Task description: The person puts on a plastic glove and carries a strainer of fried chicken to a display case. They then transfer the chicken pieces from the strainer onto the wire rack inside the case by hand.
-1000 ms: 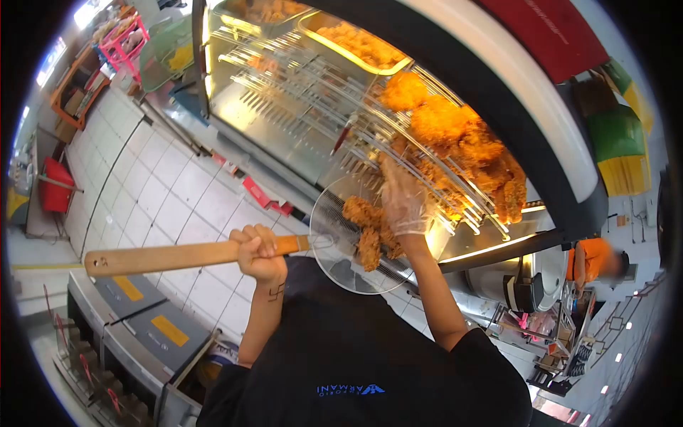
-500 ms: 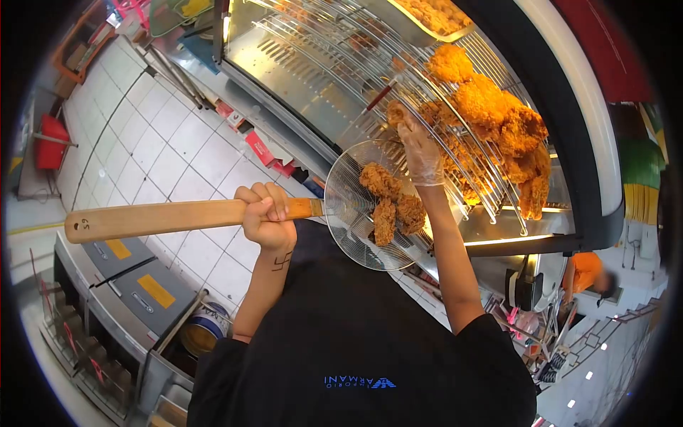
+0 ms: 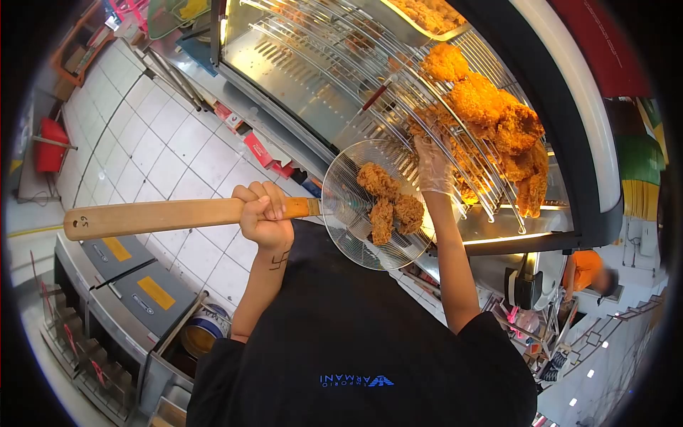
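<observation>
My left hand point(image 3: 265, 213) is closed around the wooden handle point(image 3: 156, 219) of a wire skimmer point(image 3: 348, 228). Several pieces of browned fried chicken point(image 3: 381, 220) lie in its round mesh basket, which is held level beside the warming cabinet. My right hand point(image 3: 432, 167), in a clear plastic glove, reaches in under the bars of the upper wire rack point(image 3: 398, 64). Its fingers are hidden among the bars and fried chicken there, so their grip does not show. On the upper rack rests a heap of golden fried chicken point(image 3: 491, 107).
A tray of fried chicken point(image 3: 430, 16) stands higher in the lit cabinet. The cabinet's dark curved frame point(image 3: 576, 121) borders it on the right. Grey fryer-like units point(image 3: 135, 285) and a tin point(image 3: 205, 329) are at lower left. A person in orange point(image 3: 587, 270) is far right.
My right hand has moved deeper and to the right under the rack, taking the chicken piece it held in among the others. My left hand and the skimmer have barely moved.
</observation>
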Demonstrator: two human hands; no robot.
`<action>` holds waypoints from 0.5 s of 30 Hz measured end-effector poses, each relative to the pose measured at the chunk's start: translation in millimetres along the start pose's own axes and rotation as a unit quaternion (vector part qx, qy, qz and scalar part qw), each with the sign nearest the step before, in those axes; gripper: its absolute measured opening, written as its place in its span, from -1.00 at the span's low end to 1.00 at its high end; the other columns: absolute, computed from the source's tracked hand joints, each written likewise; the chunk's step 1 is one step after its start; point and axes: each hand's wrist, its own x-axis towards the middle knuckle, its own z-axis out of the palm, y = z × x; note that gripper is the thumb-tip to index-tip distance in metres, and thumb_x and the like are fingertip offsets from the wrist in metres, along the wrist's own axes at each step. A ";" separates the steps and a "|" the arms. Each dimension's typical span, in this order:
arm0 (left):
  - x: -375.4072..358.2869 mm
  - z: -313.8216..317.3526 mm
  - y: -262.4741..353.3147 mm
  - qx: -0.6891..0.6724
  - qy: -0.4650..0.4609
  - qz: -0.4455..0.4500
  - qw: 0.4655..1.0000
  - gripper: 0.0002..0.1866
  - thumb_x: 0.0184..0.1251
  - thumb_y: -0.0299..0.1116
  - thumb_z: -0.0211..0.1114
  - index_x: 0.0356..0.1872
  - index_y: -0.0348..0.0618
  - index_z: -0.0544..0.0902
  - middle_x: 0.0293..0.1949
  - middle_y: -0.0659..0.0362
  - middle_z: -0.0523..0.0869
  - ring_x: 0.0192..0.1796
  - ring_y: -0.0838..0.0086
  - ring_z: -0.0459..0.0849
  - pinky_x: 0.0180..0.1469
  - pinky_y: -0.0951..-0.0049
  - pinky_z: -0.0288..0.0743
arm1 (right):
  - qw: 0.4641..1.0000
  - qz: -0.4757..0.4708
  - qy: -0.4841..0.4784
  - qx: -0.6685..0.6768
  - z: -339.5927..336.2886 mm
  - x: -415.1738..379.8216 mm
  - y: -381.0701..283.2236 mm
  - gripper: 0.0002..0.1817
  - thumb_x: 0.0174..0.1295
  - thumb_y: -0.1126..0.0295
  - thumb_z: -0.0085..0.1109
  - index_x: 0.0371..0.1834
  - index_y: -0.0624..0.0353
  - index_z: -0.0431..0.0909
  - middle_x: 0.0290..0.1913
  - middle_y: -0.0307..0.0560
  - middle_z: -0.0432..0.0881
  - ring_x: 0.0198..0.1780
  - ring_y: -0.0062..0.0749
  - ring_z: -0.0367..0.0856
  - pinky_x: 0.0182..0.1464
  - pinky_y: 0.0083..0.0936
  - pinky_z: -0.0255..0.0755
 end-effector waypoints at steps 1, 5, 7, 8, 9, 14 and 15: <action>0.0 -0.1 -0.3 0.003 0.001 0.003 1.000 -0.75 0.05 -0.53 0.06 -0.60 0.02 0.18 -0.72 0.30 0.21 -0.69 0.58 0.14 -0.57 0.56 0.14 | 0.979 0.031 -0.062 -0.191 -2.3 -0.9 -31.0 -0.43 0.37 -0.02 0.00 0.39 -0.07 0.33 0.35 0.03 0.40 0.36 -0.12 0.36 0.36 -0.12 0.27; -1.9 1.7 -1.2 0.009 0.006 0.014 1.000 -0.75 0.04 -0.53 0.06 -0.61 0.03 0.17 -0.72 0.31 0.21 -0.70 0.59 0.15 -0.57 0.56 0.14 | 0.837 -0.015 -0.176 -0.519 -7.0 -4.3 -106.5 -0.49 0.38 0.24 -0.02 0.40 -0.03 0.32 0.36 0.03 0.42 0.33 -0.06 0.43 0.34 -0.21 0.33; -1.9 3.3 -1.9 0.007 0.008 0.018 1.000 -0.75 0.03 -0.52 0.06 -0.61 0.03 0.17 -0.72 0.31 0.21 -0.70 0.59 0.15 -0.57 0.56 0.14 | 0.866 -0.111 -0.118 -0.473 -9.2 -5.7 -113.5 -0.55 0.40 0.37 -0.11 0.36 0.00 0.39 0.26 -0.02 0.55 0.24 -0.06 0.53 0.28 -0.23 0.42; -2.2 3.4 -2.1 0.007 0.009 0.020 1.000 -0.75 0.03 -0.52 0.06 -0.61 0.03 0.17 -0.72 0.31 0.20 -0.70 0.59 0.15 -0.57 0.56 0.14 | 0.878 -0.163 -0.099 -0.440 -11.4 -12.7 -132.4 -0.56 0.40 0.35 -0.08 0.35 0.02 0.40 0.24 0.01 0.56 0.21 -0.05 0.55 0.27 -0.22 0.42; -3.7 3.5 -1.7 0.007 0.012 0.023 1.000 -0.76 0.03 -0.52 0.06 -0.60 0.03 0.17 -0.72 0.31 0.20 -0.70 0.59 0.15 -0.57 0.56 0.14 | 0.885 -0.215 -0.082 -0.405 -12.8 -22.0 -148.4 -0.56 0.39 0.32 -0.06 0.34 0.04 0.40 0.22 0.03 0.57 0.19 -0.04 0.56 0.25 -0.20 0.43; -17.5 19.9 0.8 0.056 0.005 0.060 0.997 -0.78 0.04 -0.53 0.05 -0.59 0.00 0.19 -0.71 0.29 0.22 -0.69 0.59 0.17 -0.59 0.57 0.16 | 0.811 -0.012 -0.379 -0.445 -4.4 -70.5 -207.4 -0.48 0.30 0.17 0.11 0.31 0.08 0.39 0.08 0.15 0.62 -0.01 0.02 0.65 0.07 -0.15 0.53; -21.5 22.0 0.5 0.068 -0.006 0.070 0.995 -0.78 0.04 -0.53 0.05 -0.59 -0.01 0.19 -0.70 0.28 0.23 -0.69 0.59 0.17 -0.59 0.57 0.16 | 0.800 0.100 -0.393 -0.443 10.3 -74.6 -229.2 -0.45 0.29 0.14 0.13 0.31 0.09 0.38 0.08 0.16 0.61 -0.01 0.02 0.65 0.06 -0.15 0.54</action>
